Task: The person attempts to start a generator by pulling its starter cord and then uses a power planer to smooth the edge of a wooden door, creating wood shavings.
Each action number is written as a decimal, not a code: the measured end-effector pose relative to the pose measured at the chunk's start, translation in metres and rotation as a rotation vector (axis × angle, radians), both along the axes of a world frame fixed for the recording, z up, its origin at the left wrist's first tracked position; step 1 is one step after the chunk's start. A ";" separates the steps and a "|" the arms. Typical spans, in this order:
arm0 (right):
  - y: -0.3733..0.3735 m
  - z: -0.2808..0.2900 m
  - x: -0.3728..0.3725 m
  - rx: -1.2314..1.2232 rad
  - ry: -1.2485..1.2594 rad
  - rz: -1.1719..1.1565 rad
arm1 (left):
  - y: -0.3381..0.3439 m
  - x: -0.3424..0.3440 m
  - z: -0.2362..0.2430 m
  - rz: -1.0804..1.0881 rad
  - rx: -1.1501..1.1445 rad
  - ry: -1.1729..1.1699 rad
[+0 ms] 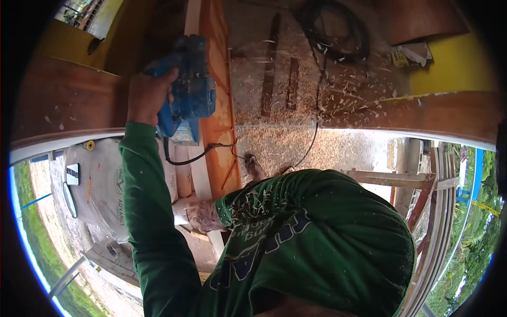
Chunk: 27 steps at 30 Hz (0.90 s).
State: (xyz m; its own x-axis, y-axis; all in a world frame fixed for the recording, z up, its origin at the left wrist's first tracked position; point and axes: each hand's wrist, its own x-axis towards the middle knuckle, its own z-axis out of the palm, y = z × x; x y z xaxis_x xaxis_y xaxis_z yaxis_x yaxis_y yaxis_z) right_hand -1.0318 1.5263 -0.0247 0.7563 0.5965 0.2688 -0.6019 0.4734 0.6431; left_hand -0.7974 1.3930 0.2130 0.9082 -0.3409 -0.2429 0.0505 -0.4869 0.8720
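My left hand [145,95] grips the handle of a blue electric planer [189,84], arm stretched out in a green sleeve. The planer sits on a long wooden board [221,116] that runs away from me, orange-brown on one face with a pale edge. My right hand [203,216], dusted with shavings, clasps the near end of the same board close to my chest. A black power cord [185,158] hangs from the planer's rear across the board. My green shirt carries wood chips.
Wood shavings [296,142] cover the floor to the right of the board. A coil of black cable [338,26] lies at the far side. White sacks [100,179] are stacked on the left. Brown wooden beams [422,113] cross on both sides; timber slats [422,211] stand right.
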 end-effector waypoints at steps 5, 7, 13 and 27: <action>-0.074 0.039 0.045 -1.384 -1.429 -0.724 | -0.014 0.013 -0.004 0.007 -0.056 0.013; -0.105 0.081 0.056 -2.089 -1.989 -1.715 | -0.018 0.021 0.001 0.024 -0.051 0.023; -0.143 0.097 0.090 -2.076 -2.326 -1.091 | -0.026 0.037 0.004 0.023 -0.032 -0.007; -0.141 0.080 0.110 -2.156 -2.194 -1.408 | -0.072 0.090 0.014 0.067 0.094 -0.018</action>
State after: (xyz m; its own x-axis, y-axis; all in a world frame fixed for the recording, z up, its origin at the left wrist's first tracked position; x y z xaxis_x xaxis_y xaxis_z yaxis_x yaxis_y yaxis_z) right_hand -0.9216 1.3851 0.0551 0.4799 0.7086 0.5172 0.8770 -0.3732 -0.3025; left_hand -0.7076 1.3207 0.2269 0.9328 -0.2553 -0.2542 0.0705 -0.5628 0.8236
